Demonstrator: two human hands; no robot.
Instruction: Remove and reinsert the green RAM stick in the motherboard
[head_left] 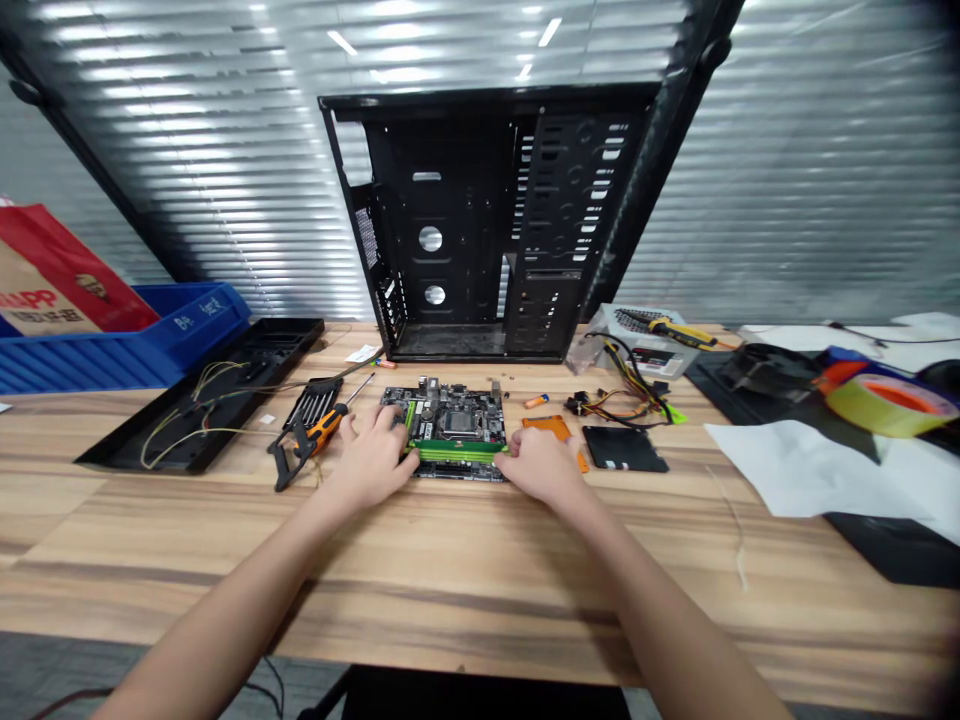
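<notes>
A motherboard (444,400) lies flat on the table in front of me, with its square processor socket (459,421) showing. Along its near side runs a green memory stick (454,445), standing at bright green slots; whether it is fully seated I cannot tell. My left hand (371,455) grips the board's left side, its thumb by the stick's left end. Curled fingers of my right hand (544,462) pinch the stick's right end; the fingertips are partly hidden.
Behind the board stands an open black computer case (465,200). To the left are an orange screwdriver (326,428), a black side panel (225,400) and a blue bin (187,325). On the right lie an orange bracket (551,428), a black drive (626,448), cables (634,375) and paper (795,470).
</notes>
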